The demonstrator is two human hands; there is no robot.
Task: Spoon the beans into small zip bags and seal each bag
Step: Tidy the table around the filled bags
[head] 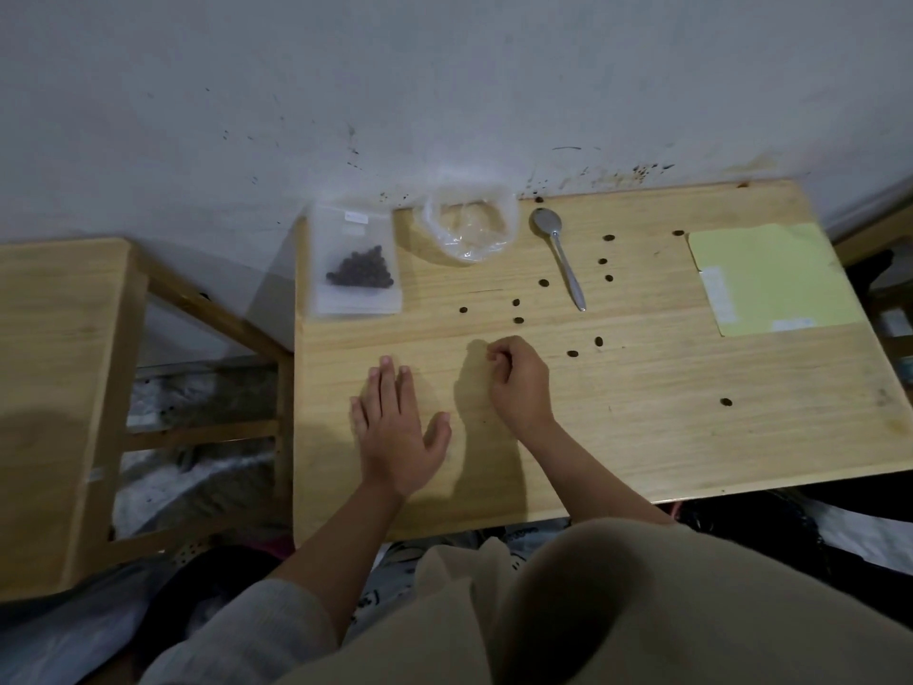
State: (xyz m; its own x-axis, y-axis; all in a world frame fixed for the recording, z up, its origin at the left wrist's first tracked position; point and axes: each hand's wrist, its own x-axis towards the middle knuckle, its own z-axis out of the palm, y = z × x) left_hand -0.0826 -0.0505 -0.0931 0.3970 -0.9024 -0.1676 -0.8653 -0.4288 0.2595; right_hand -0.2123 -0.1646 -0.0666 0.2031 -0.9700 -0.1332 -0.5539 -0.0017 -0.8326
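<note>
Right hand [518, 383] sits curled on the wooden counter [642, 437], knuckles up, fingertips tucked under toward the counter; whether they pinch a bean cannot be told from this angle. Left hand [395, 432] lies flat beside it, palm down, fingers straight and together, thumb spread toward the right hand, holding nothing. The two hands are near each other but apart.

Loose beans [573, 354] are scattered over the counter beyond and to the right of the right hand: two lie just past its knuckles to the right, several more spread farther out, and one bean [726, 401] lies alone well off to the right. A metal spoon [560, 254] lies beyond the right hand among those beans, bowl toward the wall [444, 91], handle pointing back toward the person, empty. Just left of the spoon's bowl stands a crumpled clear plastic bag [469, 224], mouth open and upward.

Beyond the left hand, at the counter's far left corner, lies a small zip bag [355, 262] with a dark clump of beans inside, resting on a stack of flat clear bags. Far to the right of both hands lies a pale yellow folder [770, 279]. To the left of the left hand, off the counter, stands another wooden piece of furniture [59, 363].
</note>
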